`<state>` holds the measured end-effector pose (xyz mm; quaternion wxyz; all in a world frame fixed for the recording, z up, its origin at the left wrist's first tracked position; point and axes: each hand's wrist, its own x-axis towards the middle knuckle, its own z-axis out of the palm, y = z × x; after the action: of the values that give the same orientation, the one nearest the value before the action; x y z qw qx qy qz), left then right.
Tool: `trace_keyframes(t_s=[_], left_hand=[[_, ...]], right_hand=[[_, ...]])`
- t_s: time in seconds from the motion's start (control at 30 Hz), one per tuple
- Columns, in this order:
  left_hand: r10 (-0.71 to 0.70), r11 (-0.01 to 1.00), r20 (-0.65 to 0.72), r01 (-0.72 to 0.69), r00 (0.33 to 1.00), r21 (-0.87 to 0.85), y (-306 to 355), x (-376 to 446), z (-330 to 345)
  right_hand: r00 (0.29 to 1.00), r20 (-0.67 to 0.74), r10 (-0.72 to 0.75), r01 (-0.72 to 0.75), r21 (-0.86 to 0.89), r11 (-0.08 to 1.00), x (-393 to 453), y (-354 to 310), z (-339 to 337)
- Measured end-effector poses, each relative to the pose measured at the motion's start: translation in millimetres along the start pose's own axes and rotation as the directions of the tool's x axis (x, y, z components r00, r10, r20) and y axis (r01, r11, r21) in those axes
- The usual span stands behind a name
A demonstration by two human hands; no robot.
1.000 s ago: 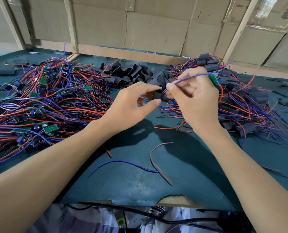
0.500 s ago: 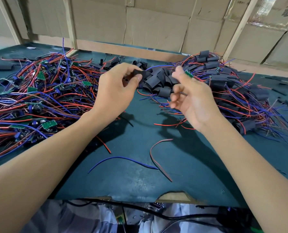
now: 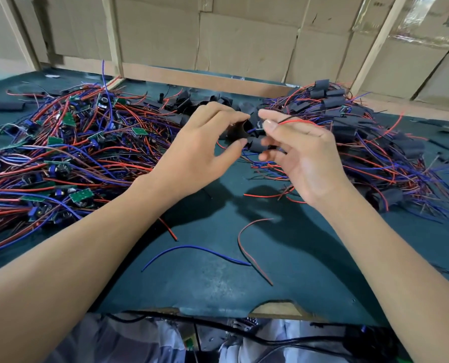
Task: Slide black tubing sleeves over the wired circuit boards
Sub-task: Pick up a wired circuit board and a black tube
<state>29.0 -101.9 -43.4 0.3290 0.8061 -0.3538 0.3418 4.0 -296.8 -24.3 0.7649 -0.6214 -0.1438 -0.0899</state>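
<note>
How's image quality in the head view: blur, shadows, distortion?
Head view: the left hand and right hand are slightly motion-blurred; both throw soft dark shadows on the green table; wide-angle bending shows in the wooden frame posts; the far edges look soft.

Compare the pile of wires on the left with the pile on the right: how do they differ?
In the left pile the green boards lie bare among the wires; in the right pile black sleeves cover them. The left pile spreads wider, up to the picture's left edge; the right pile is more compact. Both hold red and blue wires and lie on the green table.
</note>
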Motion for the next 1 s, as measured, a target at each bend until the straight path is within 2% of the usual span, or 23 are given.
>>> trace_keyframes(t_s=[0.17,0.43,0.77,1.0], left_hand=[[0.057,0.997,0.023,-0.058,0.998,0.046,1.0,0.9,-2.5],[0.054,0.998,0.046,-0.056,0.997,0.025,-1.4,1.2,-4.0],[0.064,0.998,0.071,-0.066,0.995,0.022,-3.4,0.9,-3.4],[0.091,0.996,0.047,-0.091,0.995,0.005,-1.7,1.2,-2.3]], right_hand=[[0.993,-0.027,-0.114,0.109,-0.142,0.984,2.5,5.9,-4.2],[0.967,-0.015,-0.255,0.247,-0.206,0.947,3.9,8.0,-5.5],[0.961,-0.018,-0.277,0.270,-0.169,0.948,2.2,4.5,-3.4],[0.963,-0.006,-0.271,0.253,-0.336,0.907,-1.9,5.1,0.5]])
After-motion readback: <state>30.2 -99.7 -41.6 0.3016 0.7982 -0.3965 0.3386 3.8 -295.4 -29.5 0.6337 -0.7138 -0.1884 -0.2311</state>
